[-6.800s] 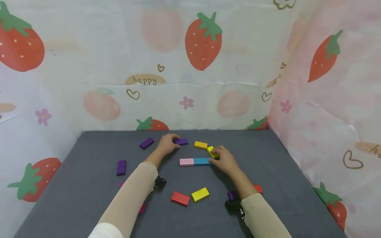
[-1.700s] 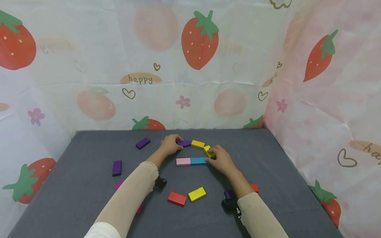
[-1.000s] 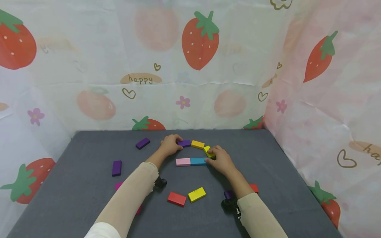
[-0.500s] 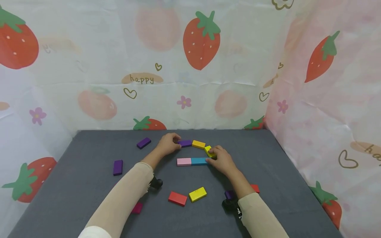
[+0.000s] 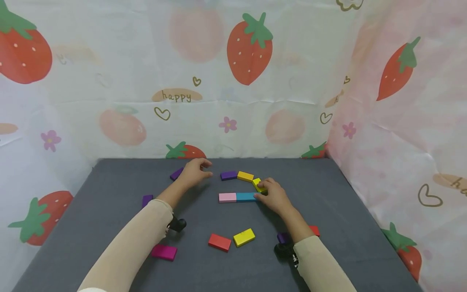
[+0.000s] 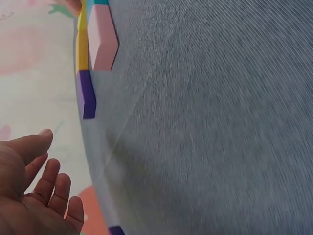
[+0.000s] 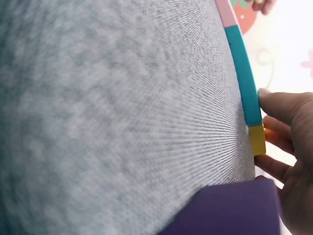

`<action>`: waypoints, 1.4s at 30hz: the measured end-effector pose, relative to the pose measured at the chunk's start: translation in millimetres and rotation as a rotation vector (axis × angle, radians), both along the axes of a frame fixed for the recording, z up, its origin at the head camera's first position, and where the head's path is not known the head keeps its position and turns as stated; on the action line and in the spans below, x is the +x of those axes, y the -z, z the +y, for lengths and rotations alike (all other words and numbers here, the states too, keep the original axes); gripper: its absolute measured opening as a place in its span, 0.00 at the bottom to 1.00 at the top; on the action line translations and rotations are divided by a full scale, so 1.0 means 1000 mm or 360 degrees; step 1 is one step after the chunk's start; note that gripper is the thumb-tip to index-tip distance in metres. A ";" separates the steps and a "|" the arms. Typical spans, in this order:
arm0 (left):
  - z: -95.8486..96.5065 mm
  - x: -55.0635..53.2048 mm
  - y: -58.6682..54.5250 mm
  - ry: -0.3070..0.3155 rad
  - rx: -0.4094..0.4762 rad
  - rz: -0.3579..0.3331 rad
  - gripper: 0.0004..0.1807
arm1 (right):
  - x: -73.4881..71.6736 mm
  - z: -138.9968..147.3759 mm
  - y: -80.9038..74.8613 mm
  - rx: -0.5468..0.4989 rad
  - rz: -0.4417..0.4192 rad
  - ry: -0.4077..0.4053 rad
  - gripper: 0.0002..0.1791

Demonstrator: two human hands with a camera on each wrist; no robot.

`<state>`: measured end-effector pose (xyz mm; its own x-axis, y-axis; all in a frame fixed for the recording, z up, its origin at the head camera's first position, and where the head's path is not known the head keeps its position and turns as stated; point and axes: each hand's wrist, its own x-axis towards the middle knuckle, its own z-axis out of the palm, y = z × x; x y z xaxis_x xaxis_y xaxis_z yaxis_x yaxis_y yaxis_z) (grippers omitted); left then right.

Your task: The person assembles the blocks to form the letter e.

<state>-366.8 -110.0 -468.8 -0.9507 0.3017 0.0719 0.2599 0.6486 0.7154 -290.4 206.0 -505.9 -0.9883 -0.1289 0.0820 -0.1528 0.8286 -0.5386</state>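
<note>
My left hand [image 5: 194, 173] hovers near the table's back edge, fingers loosely bent and holding nothing. Right of it lies a purple block [image 5: 229, 175], touching an orange-yellow block [image 5: 245, 176]. A bright yellow block [image 5: 257, 183] slants down from that one, closing a curved row. Fingers of my right hand [image 5: 276, 197] grip the bright yellow block's lower end, partly hiding it, while the thumb lies against the right end of a blue block [image 5: 245, 197]. Left of the blue block, end to end, is a pink block [image 5: 227, 198].
On the grey table [image 5: 208, 275] lie a red block [image 5: 219, 242], another yellow block [image 5: 244, 237] and a magenta block [image 5: 165, 252]. Purple blocks [image 5: 147, 200] are partly behind the left arm. Another purple block [image 7: 230, 213] and a red one [image 5: 314, 230] sit by the right forearm.
The left hand first slid the purple block right against the orange-yellow one, then let go and drew back left. The right hand has stayed at the bright yellow and blue blocks.
</note>
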 end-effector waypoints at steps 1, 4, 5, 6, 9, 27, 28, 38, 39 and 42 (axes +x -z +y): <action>-0.003 0.000 -0.001 -0.0005 -0.0004 0.0009 0.23 | 0.000 0.000 0.000 0.0001 0.0001 0.0000 0.24; -0.013 0.002 -0.002 -0.0020 -0.0023 0.0029 0.23 | 0.000 0.001 0.001 0.0002 -0.0002 0.0000 0.24; -0.016 0.002 -0.003 -0.0030 -0.0027 0.0026 0.23 | 0.000 0.001 0.001 0.0002 -0.0002 0.0000 0.24; -0.019 0.003 -0.004 -0.0037 -0.0032 0.0024 0.23 | 0.000 0.001 0.001 0.0000 -0.0005 0.0001 0.24; -0.029 0.005 -0.007 -0.0056 -0.0034 0.0008 0.23 | 0.000 0.001 0.000 -0.0001 -0.0007 0.0005 0.23; -0.091 0.002 -0.007 -0.0198 -0.0075 -0.0023 0.26 | 0.001 -0.001 -0.001 -0.0007 0.0001 0.0014 0.24; -0.093 0.001 -0.006 -0.0201 -0.0081 -0.0028 0.27 | 0.001 -0.001 0.000 -0.0008 0.0001 0.0013 0.24; -0.102 -0.002 0.006 -0.0188 -0.0160 -0.0083 0.32 | 0.001 0.000 0.000 -0.0013 -0.0002 0.0016 0.23; -0.101 -0.002 0.007 -0.0183 -0.0163 -0.0086 0.32 | 0.001 -0.001 0.000 -0.0013 -0.0003 0.0015 0.23; -0.101 -0.003 0.012 -0.0174 -0.0164 -0.0105 0.33 | 0.001 -0.001 0.001 -0.0013 0.0001 0.0013 0.23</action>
